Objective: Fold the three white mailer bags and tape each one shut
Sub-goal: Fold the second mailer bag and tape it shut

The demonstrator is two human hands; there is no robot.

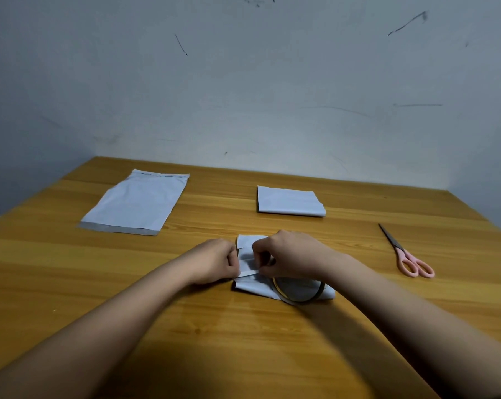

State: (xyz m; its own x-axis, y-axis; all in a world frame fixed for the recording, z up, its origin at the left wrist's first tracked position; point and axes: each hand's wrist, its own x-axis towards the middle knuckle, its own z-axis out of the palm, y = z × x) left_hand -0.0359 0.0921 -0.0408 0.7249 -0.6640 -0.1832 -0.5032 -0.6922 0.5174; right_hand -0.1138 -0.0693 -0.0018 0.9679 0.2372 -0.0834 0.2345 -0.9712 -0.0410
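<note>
Now both hands, left (pixel 214 262) and right (pixel 286 254), pinch tape strip (pixel 248 273) over folded bag (pixel 248 241).

Wooden desk (pixel 70 283), orange-brown grain. On it: flat unfolded white mailer bag (pixel 137 203) far left; folded bag (pixel 290 201) far centre-right; third folded bag (pixel 250 286) near centre; pink-handled scissors (pixel 406 254) right.

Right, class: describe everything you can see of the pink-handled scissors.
The scissors lie flat on the wooden table, at the right, apart from both hands and all the bags. The two pink loop handles, plastic by their look, point toward the person; the grey metal blades look closed and point away toward the wall. Only the table touches them.
</note>
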